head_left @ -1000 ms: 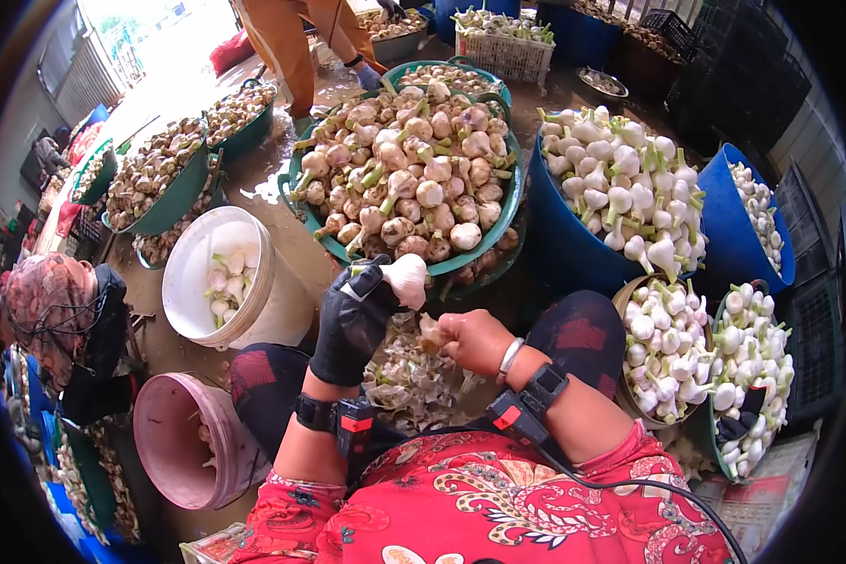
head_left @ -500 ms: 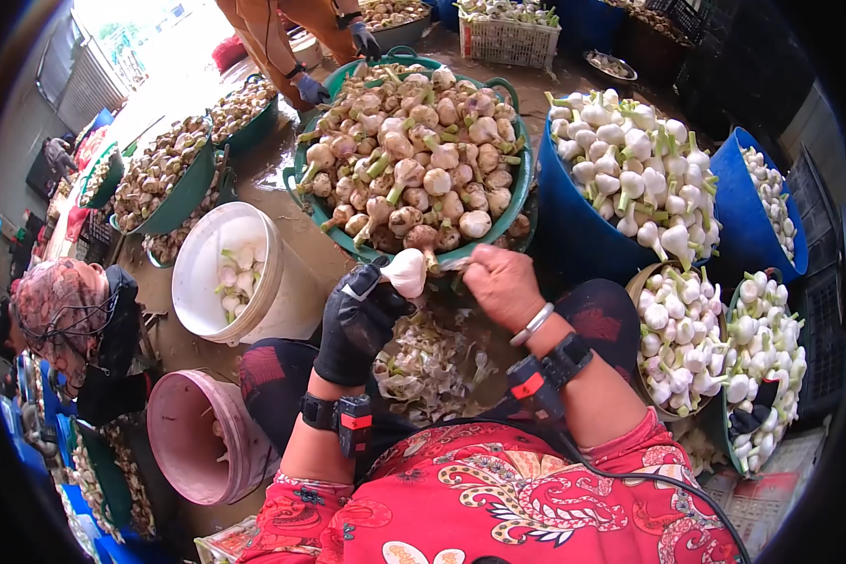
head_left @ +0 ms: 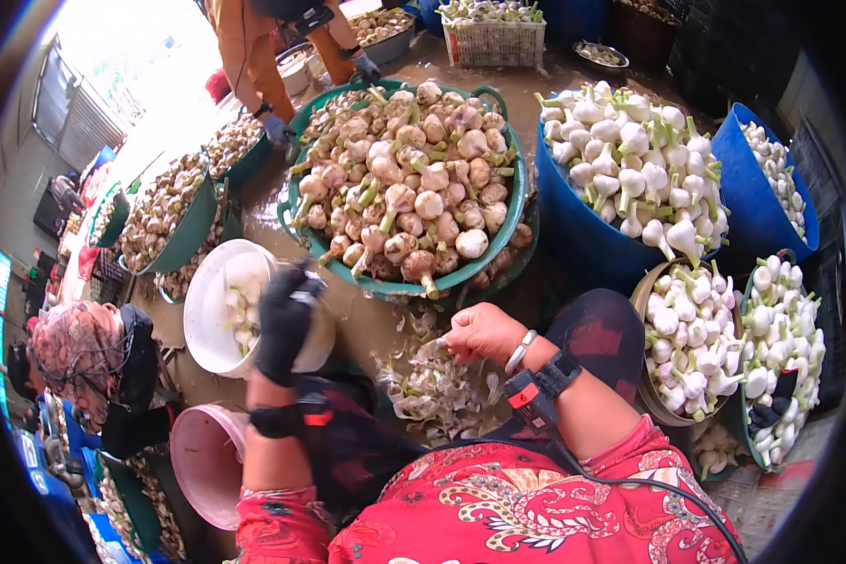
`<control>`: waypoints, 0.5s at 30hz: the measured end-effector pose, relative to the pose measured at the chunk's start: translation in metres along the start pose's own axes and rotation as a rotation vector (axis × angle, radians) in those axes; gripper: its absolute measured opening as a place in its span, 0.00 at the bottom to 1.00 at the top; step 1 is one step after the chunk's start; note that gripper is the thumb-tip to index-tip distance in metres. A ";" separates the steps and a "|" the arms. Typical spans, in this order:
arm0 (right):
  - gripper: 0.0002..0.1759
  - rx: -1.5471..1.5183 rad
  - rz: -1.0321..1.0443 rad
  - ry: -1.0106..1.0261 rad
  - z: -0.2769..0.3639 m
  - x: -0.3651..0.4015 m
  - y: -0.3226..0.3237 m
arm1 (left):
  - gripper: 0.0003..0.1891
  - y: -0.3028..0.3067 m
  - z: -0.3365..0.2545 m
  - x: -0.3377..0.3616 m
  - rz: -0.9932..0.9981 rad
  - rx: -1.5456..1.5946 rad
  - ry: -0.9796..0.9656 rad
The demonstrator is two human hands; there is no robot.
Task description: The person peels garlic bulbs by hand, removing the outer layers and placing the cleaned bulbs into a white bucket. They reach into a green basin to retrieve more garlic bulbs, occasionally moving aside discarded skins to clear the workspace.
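My left hand (head_left: 285,320), in a black glove, is at the right rim of the white bucket (head_left: 202,315); its fingers are blurred and I cannot make out any bulb in them. My bare right hand (head_left: 482,334) is closed, its fingertips pinched on something too small to name, above a pile of garlic peelings (head_left: 432,390) on the floor. In front of both hands is a green tub (head_left: 511,221) heaped with unpeeled garlic bulbs (head_left: 414,179). Some garlic lies inside the white bucket.
A pink bucket (head_left: 202,461) stands at the left. Blue tubs (head_left: 573,221) of white garlic are on the right, with two more full containers below. A person in orange trousers (head_left: 244,56) bends at the far left of the green tub; another person (head_left: 80,352) sits left.
My left hand has moved left to the white bucket, away from my right hand, and the white bulb is no longer visible in it. My right hand has moved down over the peelings.
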State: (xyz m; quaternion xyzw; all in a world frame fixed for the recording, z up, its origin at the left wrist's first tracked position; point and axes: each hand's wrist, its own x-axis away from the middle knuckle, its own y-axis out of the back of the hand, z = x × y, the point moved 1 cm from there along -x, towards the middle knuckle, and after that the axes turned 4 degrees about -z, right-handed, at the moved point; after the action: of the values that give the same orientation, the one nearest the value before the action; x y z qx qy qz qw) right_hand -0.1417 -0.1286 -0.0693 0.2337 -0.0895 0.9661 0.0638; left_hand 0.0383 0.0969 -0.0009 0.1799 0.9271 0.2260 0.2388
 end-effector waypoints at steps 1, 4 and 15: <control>0.06 -0.034 0.042 -0.031 -0.011 -0.007 0.009 | 0.13 -0.027 -0.002 -0.003 0.053 -0.152 -0.167; 0.24 -0.188 0.058 -0.099 0.000 0.009 0.018 | 0.18 -0.083 -0.014 -0.038 0.175 -0.467 -0.169; 0.11 -0.497 -0.116 -0.022 0.005 0.000 0.031 | 0.22 -0.137 0.031 -0.118 0.419 -0.621 0.162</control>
State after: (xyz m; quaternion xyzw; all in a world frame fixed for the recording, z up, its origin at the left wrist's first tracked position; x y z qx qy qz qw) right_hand -0.1446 -0.1601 -0.0699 0.2263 -0.3111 0.9066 0.1735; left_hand 0.1208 -0.0586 -0.0518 0.2664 0.7736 0.5534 0.1562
